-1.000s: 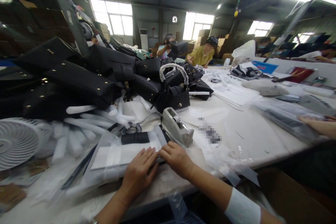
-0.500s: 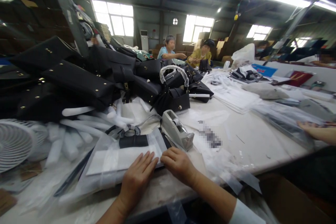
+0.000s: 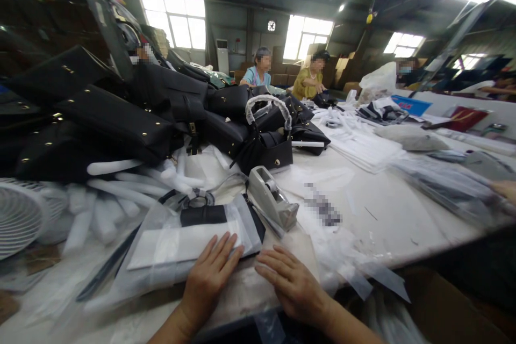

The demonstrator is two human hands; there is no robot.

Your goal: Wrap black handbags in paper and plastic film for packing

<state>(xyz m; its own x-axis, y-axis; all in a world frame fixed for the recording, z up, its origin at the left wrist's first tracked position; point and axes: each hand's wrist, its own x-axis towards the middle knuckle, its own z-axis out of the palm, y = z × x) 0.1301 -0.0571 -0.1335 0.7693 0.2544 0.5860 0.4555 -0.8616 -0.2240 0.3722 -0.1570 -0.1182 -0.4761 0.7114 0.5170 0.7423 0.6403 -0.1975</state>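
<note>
A black bag in a clear plastic sleeve (image 3: 169,274) lies on the table in front of me, with a white sheet (image 3: 161,251) over part of it. My left hand (image 3: 212,274) rests flat on the lower right of the sleeve, fingers stretched out. Just right of the sleeve's edge is my right hand (image 3: 296,285), fingers extended and nothing visible in it; whether its fingertips touch the sleeve I cannot tell. Behind both hands stands a grey tape dispenser (image 3: 272,199). A black handbag (image 3: 266,153) with a wrapped handle sits farther back.
Black bags (image 3: 116,118) are heaped at the left and back. White foam tubes (image 3: 108,209) and a white fan (image 3: 24,220) are at the left. Plastic-wrapped goods (image 3: 447,188) lie at the right, near another person's hand. Two people (image 3: 312,78) work across the table.
My right hand has drawn back from the sleeve's edge, and its bent fingers have straightened. The left hand stays flat on the sleeve. At the right, another person's hand has moved rightward.
</note>
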